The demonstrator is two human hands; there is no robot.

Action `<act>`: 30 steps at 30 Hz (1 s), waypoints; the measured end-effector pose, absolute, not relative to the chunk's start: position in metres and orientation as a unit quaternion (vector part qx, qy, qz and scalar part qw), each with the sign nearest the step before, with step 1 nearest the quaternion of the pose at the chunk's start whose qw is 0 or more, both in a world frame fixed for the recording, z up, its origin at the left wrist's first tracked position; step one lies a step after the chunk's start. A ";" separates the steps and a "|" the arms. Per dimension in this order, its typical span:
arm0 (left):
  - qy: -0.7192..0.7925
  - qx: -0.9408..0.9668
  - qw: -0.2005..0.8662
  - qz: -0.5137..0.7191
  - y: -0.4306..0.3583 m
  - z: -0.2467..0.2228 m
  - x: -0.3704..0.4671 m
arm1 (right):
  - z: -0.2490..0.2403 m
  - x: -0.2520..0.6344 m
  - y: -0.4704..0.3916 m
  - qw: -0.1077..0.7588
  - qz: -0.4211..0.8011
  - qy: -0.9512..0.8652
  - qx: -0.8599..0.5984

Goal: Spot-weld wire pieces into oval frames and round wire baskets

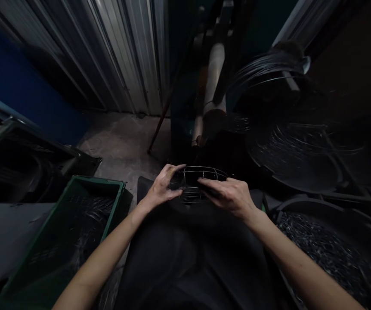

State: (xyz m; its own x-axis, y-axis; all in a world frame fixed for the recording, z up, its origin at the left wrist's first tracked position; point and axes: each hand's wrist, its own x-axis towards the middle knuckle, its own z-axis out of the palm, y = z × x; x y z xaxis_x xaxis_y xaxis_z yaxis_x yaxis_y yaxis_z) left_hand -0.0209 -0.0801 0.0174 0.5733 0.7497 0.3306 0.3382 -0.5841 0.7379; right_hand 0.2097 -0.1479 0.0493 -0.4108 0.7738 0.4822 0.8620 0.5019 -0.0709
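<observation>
A round wire frame (201, 168), built of thin metal rings joined by short cross wires, is held in front of my lap. My left hand (164, 185) grips its left side, thumb below and fingers above. On the right, my right hand (230, 191) holds the frame with its fingers reaching across the wires. The lower part of the frame is dim against the dark cloth over my lap (198, 258). Just beyond it stands a machine with a pale cylindrical arm (216, 77) and a thinner rod (198, 129) beneath.
A green crate (72, 185) with thin wire pieces sits at my left. At right, a dark tub (285, 204) holds many small metal pieces (330, 254). Behind it, a wide basin (301, 176) and a bundle of wires (269, 64) are dim. Corrugated metal wall (121, 47) stands ahead.
</observation>
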 end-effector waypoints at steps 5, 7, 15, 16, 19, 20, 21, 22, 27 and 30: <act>0.325 0.830 0.308 0.333 -0.074 0.019 -0.023 | 0.051 0.208 -0.145 0.236 -0.107 -0.834 -0.487; 0.329 0.830 0.302 0.334 -0.072 0.020 -0.024 | 0.054 0.207 -0.144 0.235 -0.123 -0.839 -0.475; 0.308 0.832 0.286 0.361 -0.056 0.021 -0.022 | 0.068 0.205 -0.136 0.248 -0.217 -0.848 -0.414; 0.305 0.834 0.281 0.364 -0.053 0.022 -0.021 | 0.069 0.205 -0.134 0.248 -0.224 -0.847 -0.412; 0.288 0.837 0.271 0.378 -0.045 0.024 -0.018 | 0.070 0.208 -0.128 0.245 -0.245 -0.844 -0.410; 0.284 0.836 0.272 0.382 -0.042 0.025 -0.017 | 0.069 0.209 -0.125 0.243 -0.252 -0.843 -0.410; 0.282 0.835 0.275 0.386 -0.039 0.025 -0.016 | 0.069 0.210 -0.123 0.241 -0.258 -0.842 -0.409; 0.282 0.832 0.277 0.389 -0.037 0.025 -0.015 | 0.068 0.210 -0.120 0.239 -0.262 -0.841 -0.408; 0.276 0.830 0.283 0.393 -0.027 0.022 -0.011 | 0.066 0.212 -0.112 0.234 -0.276 -0.836 -0.412; 0.271 0.829 0.283 0.398 -0.021 0.020 -0.011 | 0.064 0.212 -0.108 0.232 -0.282 -0.835 -0.412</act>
State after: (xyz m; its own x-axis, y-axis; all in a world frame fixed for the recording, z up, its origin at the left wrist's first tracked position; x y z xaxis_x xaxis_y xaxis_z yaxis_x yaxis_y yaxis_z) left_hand -0.0111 -0.0214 0.0196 0.5361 0.6752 0.5067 0.2248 -0.6927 0.6853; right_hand 0.2123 -0.1078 0.0641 -0.5525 0.5570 0.6201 0.8190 0.5010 0.2797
